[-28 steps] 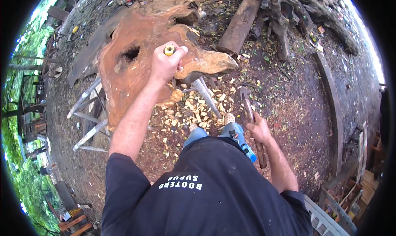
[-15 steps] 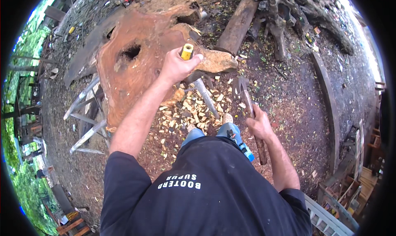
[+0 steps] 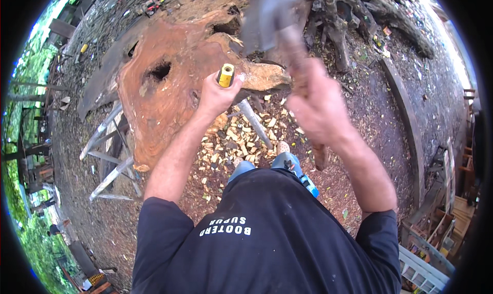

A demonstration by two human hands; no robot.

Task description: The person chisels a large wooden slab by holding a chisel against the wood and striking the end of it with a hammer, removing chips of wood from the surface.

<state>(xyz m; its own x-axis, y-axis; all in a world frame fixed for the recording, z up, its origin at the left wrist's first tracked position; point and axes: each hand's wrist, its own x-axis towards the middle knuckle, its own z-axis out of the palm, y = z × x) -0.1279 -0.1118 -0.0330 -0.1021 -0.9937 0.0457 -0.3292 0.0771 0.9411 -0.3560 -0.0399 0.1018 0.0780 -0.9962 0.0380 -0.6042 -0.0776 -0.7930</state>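
Note:
A large reddish-brown wood slab [image 3: 167, 106] with a dark hole and irregular edges rests on pale metal legs. My left hand [image 3: 218, 96] is closed around the yellow handle of a chisel [image 3: 226, 74], whose butt end faces up. The blade is hidden below the hand, by the slab's pale, freshly cut right-hand projection [image 3: 267, 77]. My right hand [image 3: 319, 109] grips the wooden handle of a hatchet [image 3: 273, 19]. Its broad metal head is raised above and to the right of the chisel, smeared by motion and apart from the slab.
Pale wood chips [image 3: 244, 140] cover the ground below the slab, near my feet. Gnarled logs [image 3: 336, 29] lie at the far right, with a long curved plank [image 3: 405, 119] nearer. Wooden pieces and a ladder-like frame [image 3: 423, 271] stand at lower right.
My right hand has swung the hatchet up and forward from low at my right side. My left hand has shifted slightly left and nearer, still around the chisel.

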